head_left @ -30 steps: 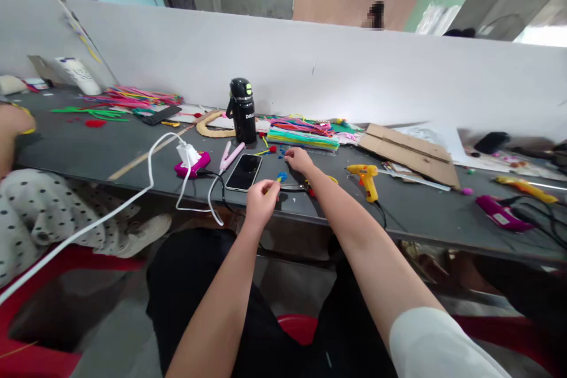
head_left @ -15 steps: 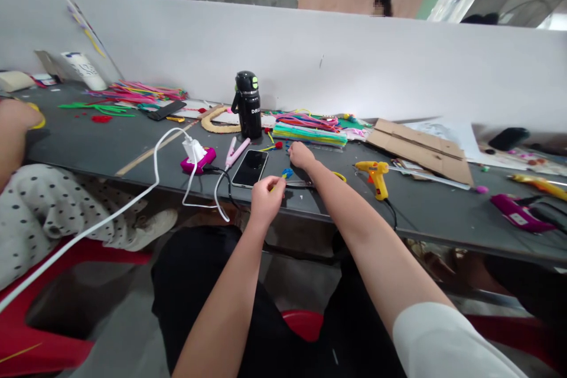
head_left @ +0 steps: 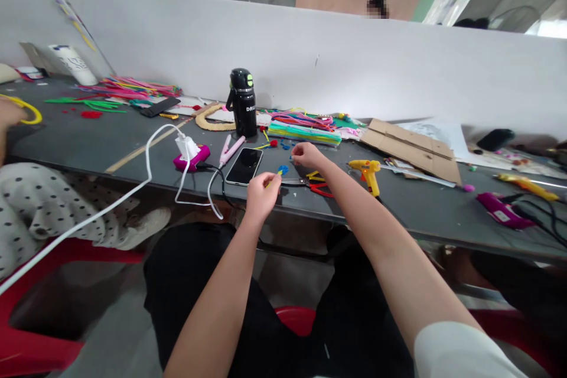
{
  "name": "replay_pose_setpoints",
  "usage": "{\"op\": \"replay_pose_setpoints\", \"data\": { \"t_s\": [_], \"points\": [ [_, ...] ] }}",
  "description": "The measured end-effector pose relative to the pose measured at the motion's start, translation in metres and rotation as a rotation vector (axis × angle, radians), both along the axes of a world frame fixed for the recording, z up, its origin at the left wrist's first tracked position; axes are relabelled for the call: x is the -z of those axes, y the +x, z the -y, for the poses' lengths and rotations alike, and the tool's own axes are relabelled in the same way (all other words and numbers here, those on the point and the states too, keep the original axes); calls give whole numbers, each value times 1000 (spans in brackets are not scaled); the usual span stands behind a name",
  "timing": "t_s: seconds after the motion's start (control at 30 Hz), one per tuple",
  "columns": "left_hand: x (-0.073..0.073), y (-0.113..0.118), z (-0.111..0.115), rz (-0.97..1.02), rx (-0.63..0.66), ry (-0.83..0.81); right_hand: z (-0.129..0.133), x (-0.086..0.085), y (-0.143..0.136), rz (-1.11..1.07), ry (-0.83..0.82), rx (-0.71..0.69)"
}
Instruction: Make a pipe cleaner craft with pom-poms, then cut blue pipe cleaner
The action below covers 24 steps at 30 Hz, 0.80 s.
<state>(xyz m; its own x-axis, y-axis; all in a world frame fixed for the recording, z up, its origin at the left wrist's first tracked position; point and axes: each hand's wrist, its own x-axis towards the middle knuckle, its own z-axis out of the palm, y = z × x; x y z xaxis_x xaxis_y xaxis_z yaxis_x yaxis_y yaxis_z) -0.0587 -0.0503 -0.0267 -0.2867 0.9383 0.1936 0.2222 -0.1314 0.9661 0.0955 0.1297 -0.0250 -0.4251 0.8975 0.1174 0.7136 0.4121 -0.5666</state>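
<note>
My left hand [head_left: 262, 190] is closed in a pinch around the yellow stem of a small blue pipe-cleaner flower [head_left: 283, 170]. The bloom stands out beyond my fingertips, over the front of the table. Just to the right and farther back, my right hand [head_left: 306, 155] is pinched at the fingertips around a tiny blue piece [head_left: 291, 157]. Several small blue bits [head_left: 286, 146] lie close to that hand. Under my right forearm, scissors [head_left: 319, 189] with orange and yellow handles rest on the table, blades pointing left. A phone [head_left: 245, 166] lies beside my left hand.
A pink hair straightener [head_left: 231, 151], a purple power block [head_left: 191, 158] and a black bottle [head_left: 244, 103] stand to the left. Behind are bundled pipe cleaners [head_left: 305, 133]. To the right are a yellow glue gun [head_left: 367, 171] and cardboard [head_left: 411, 149]. Another person's arm [head_left: 7, 115] is far left.
My right hand has drawn back slightly toward me from the blue bits, its fingertips now pinched. The scissor handles show more plainly. My left hand still holds the flower; the view has shifted slightly.
</note>
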Motion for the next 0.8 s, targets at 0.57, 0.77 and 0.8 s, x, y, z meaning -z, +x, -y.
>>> {"op": "replay_pose_setpoints", "data": {
  "t_s": [0.57, 0.77, 0.8],
  "points": [
    [0, 6, -4, -7, 46, 13, 18, 4, 30, -161, 68, 190],
    [3, 7, -6, -17, 53, 18, 23, 3, 32, -206, 86, 156],
    [4, 7, -6, -14, 56, 17, 25, 3, 32, -225, 88, 150]
  ]
}}
